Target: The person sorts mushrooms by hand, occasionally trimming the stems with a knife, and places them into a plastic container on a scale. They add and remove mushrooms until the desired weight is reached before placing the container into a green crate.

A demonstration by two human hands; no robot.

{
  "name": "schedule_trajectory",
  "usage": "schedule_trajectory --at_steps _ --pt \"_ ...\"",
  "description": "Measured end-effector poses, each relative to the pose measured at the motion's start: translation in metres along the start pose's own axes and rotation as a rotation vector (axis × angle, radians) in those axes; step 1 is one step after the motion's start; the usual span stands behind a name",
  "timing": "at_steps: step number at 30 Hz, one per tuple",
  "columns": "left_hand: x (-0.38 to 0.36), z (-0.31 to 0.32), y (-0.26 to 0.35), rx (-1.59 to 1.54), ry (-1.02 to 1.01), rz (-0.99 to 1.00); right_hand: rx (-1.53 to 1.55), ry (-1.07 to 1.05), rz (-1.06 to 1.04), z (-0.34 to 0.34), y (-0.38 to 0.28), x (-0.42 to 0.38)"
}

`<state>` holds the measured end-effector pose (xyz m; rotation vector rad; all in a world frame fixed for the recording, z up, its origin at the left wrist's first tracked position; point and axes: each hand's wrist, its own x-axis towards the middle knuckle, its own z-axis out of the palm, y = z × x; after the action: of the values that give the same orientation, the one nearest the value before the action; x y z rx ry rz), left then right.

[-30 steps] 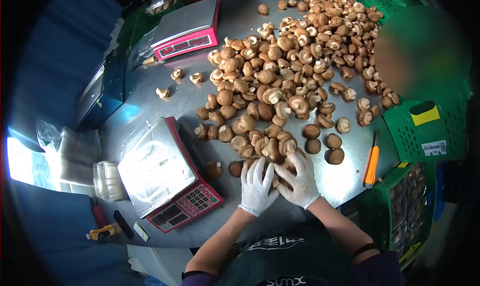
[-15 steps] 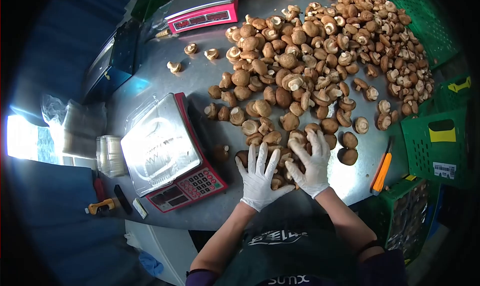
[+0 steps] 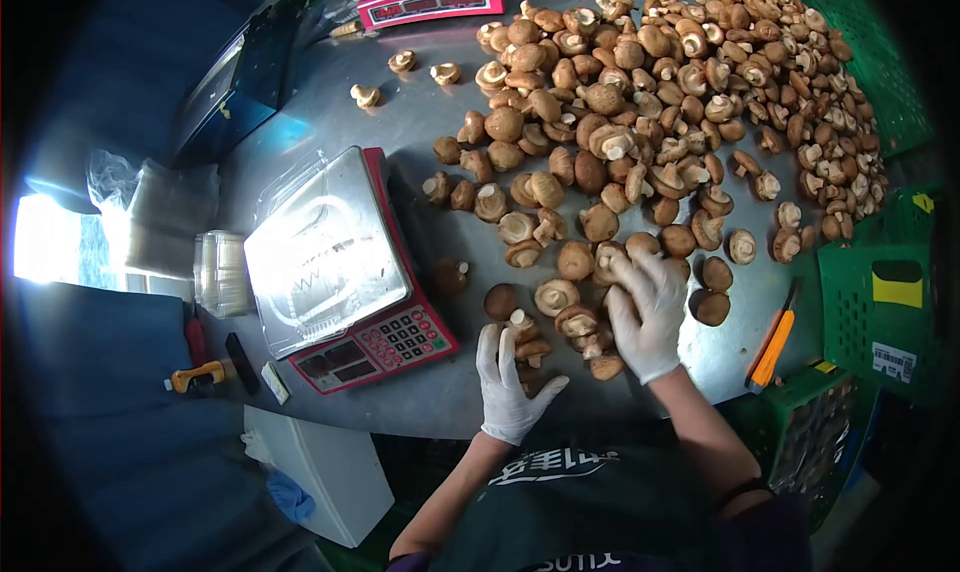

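Brown mushrooms (image 3: pixel 603 98) with pale stems lie in a wide heap on the metal table (image 3: pixel 440 376). My left hand (image 3: pixel 509 386), in a white glove, is beside a few mushrooms near the front edge, its thumb spread away from the fingers. Over the right side of this small group lies my right hand (image 3: pixel 647 313), also gloved, fingers apart and touching mushrooms. Between the hands are a mushroom with its gills up (image 3: pixel 556 297) and several others. Neither hand grips anything that I can see.
A red scale (image 3: pixel 405 337) bearing a clear plastic tray (image 3: pixel 325 257) stands at left, stacked clear trays (image 3: pixel 222 272) beside it. Another red scale (image 3: pixel 430 4) is at the back. An orange knife (image 3: pixel 772 348) lies at right, near green crates (image 3: pixel 875 317).
My hands have moved apart, the left lower and the right slightly to the right. Mushrooms between them are now more exposed. The whole view has shifted slightly.
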<state>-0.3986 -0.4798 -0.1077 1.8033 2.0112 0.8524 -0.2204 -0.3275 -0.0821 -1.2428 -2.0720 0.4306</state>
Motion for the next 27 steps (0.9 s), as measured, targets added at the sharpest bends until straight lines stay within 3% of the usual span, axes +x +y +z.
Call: schedule_trajectory --at_steps 4,5,7,10,14,17,19,20,23,25,27 --pt "-0.011 -0.010 -0.009 -0.024 -0.049 -0.003 -0.238 -0.174 0.053 0.011 0.017 0.050" --pt "-0.014 -0.012 -0.011 -0.022 -0.050 0.007 -0.318 -0.325 0.168 0.010 0.010 0.064" --pt "-0.019 -0.019 -0.015 -0.014 -0.066 -0.013 -0.463 -0.375 0.129 0.015 0.000 0.077" --pt "-0.026 -0.029 -0.016 -0.039 -0.039 -0.054 -0.414 -0.435 0.262 0.026 -0.007 0.081" --pt "-0.026 -0.036 -0.017 -0.058 0.052 -0.021 -0.144 -0.248 0.326 0.025 0.003 0.068" --pt "-0.019 -0.050 -0.011 -0.181 0.063 -0.049 0.135 -0.139 0.500 0.002 -0.017 0.053" --pt "-0.009 -0.062 0.000 -0.335 0.042 -0.070 0.591 -0.159 0.471 -0.002 -0.042 0.033" --pt "0.000 -0.069 0.008 -0.398 0.039 -0.052 0.774 -0.184 0.469 -0.004 -0.065 0.022" --pt "0.009 -0.085 0.021 -0.484 0.012 -0.056 0.822 -0.476 0.352 -0.003 -0.113 -0.005" --pt "-0.001 -0.094 0.013 -0.448 -0.023 -0.085 1.017 -0.536 0.516 0.012 -0.126 -0.031" --pt "-0.014 -0.108 0.009 -0.633 0.015 -0.263 1.114 -0.689 0.591 0.018 -0.130 -0.041"
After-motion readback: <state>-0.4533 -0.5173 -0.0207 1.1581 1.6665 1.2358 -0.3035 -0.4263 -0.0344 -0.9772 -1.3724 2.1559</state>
